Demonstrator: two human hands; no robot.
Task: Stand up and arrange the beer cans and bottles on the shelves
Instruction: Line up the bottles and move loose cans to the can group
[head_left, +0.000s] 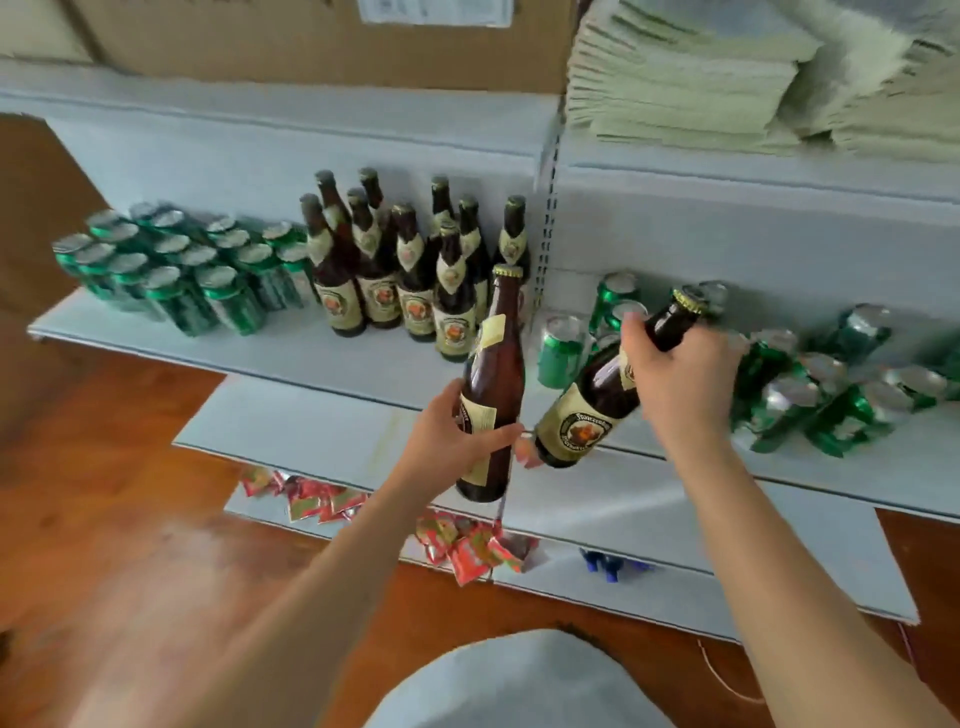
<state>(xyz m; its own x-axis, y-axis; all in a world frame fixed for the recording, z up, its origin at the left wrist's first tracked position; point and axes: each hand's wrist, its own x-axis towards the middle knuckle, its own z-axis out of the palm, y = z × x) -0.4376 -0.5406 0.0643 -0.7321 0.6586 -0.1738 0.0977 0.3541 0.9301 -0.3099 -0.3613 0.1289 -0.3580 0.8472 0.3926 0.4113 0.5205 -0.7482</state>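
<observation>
My left hand (457, 431) grips a brown beer bottle (496, 379) by its lower body, holding it almost upright in front of the shelf edge. My right hand (680, 374) holds a second brown bottle (597, 410) around its shoulder, tilted with the cap up to the right. Several brown bottles (410, 270) stand upright in a group on the left grey shelf (291, 353). Left of them, several green cans (171, 265) stand in rows. On the right shelf (883, 467), green cans (821, 389) lie toppled in a heap, and a few cans (561, 353) stand behind the tilted bottle.
A perforated upright post (543, 249) divides the two shelf bays. Cardboard boxes (311, 41) and stacked pale green packs (753, 78) sit on the shelf above. Red snack packets (467, 545) fill the lower shelves. The wooden floor (130, 493) lies to the left.
</observation>
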